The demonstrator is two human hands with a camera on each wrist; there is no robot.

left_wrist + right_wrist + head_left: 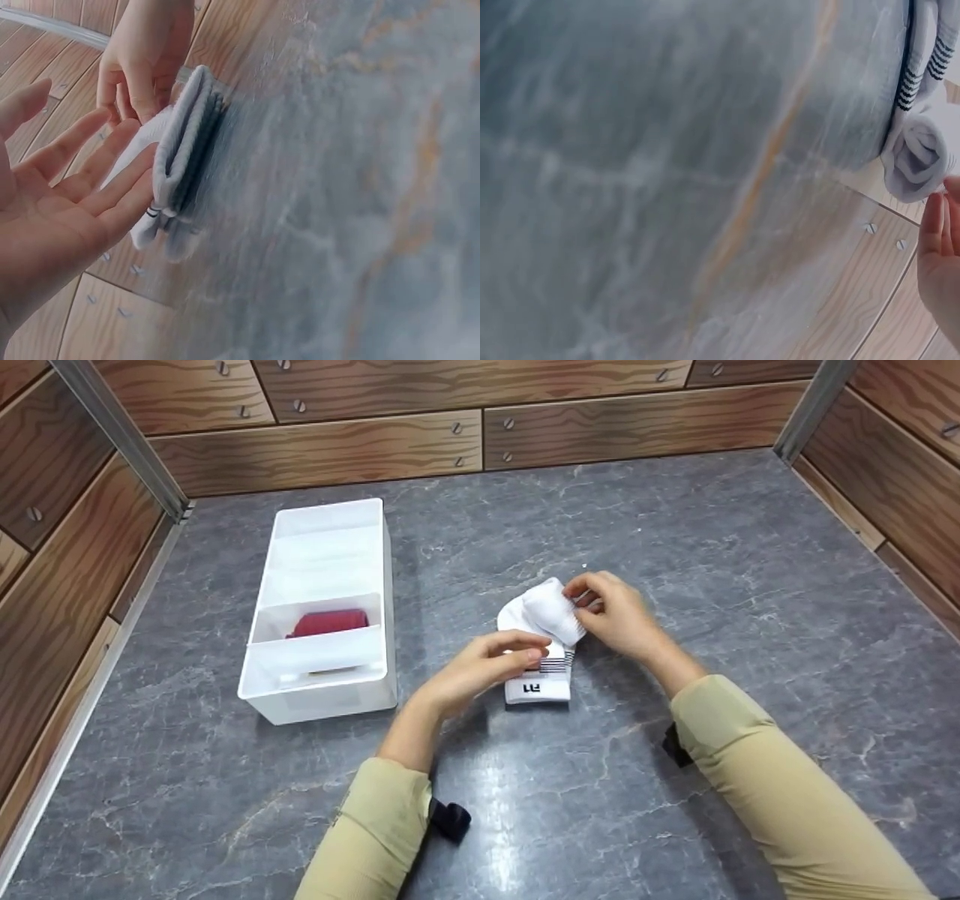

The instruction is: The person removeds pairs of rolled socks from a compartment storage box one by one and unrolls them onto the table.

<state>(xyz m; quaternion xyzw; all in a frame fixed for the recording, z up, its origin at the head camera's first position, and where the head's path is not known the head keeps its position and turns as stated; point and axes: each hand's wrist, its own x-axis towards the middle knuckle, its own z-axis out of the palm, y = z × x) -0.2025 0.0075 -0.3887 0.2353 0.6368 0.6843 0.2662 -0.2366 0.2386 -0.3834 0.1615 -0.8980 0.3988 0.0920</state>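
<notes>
A pair of white socks (536,690) with dark stripes and a black mark on the cuff lies on the grey table, its far end folded over into a roll. My right hand (615,611) holds the right side of that roll between thumb and fingertips. In the right wrist view the rolled end (916,157) shows its coiled layers beside the fingertips. Over the near left part of the socks reaches my left hand (484,667), its fingers extended. The left wrist view shows those fingers (120,187) nearly straight against the folded socks (180,142).
Left of the socks stands a white divided box (394,660). A dark red folded item (330,622) sits in one of its compartments, and something thin lies in the nearest one. Wood-patterned walls (375,450) enclose the grey marbled table (712,547) at the back and sides.
</notes>
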